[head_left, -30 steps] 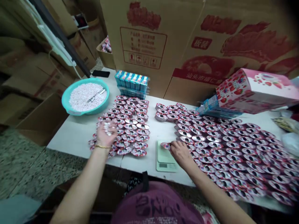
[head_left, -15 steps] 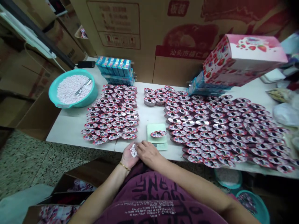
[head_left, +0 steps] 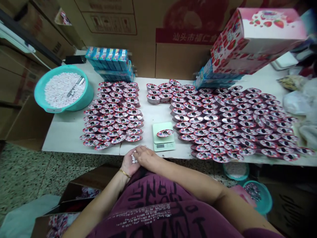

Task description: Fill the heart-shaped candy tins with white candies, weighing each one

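My left hand is palm up and cupped around a small heap of white candies. Over that palm lies my right hand, its fingers bent down onto the candies and its fingertips partly hidden. Both hands are at the table's front edge. Just beyond them stands a pale green digital scale with one oval red-and-white pack on its plate. To its left are rows of similar oval packs, each with a dark opening on top. A larger block of these packs fills the right side.
A turquoise basin of white candies with a metal scoop stands at the left. Blue boxes and a strawberry-printed carton stand at the back, before a large cardboard box. Below the table are open cartons and more basins.
The view has tilted down and shifted, so the table appears higher and further left. My right fingers now cover more of the candies in my left palm. The pack stays on the scale.
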`<state>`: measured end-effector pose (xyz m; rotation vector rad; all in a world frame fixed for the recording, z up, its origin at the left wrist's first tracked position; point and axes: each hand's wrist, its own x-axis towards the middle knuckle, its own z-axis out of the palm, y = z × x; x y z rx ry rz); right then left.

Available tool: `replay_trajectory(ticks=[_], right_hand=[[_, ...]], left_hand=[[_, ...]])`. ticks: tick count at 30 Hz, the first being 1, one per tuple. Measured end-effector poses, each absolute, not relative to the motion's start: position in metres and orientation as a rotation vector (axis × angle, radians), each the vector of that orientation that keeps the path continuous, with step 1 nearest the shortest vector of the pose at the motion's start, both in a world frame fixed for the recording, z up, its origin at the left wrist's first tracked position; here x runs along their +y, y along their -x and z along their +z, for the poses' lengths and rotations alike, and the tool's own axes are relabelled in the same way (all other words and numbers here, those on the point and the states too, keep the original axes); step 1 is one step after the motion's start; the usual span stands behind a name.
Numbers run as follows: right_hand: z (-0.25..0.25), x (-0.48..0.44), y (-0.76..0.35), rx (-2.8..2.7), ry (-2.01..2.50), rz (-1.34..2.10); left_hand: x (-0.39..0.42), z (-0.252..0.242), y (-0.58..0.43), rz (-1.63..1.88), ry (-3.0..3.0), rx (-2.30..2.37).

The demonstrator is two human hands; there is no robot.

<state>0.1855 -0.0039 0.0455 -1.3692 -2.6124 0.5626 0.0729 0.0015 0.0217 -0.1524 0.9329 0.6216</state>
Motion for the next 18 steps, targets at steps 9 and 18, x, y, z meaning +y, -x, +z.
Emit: replay_trajectory(ticks=[9,18], right_hand=[[0.047,0.01,-0.208,-2.652,1.418,0.593],[0.049,0.036,-0.28,-2.224,1.51,0.801]], left_hand=[[0.025,0.024,-0.095,0.638,0.167,0.871],[0.051,0.021,-0.139,0.726,0.177,0.832]])
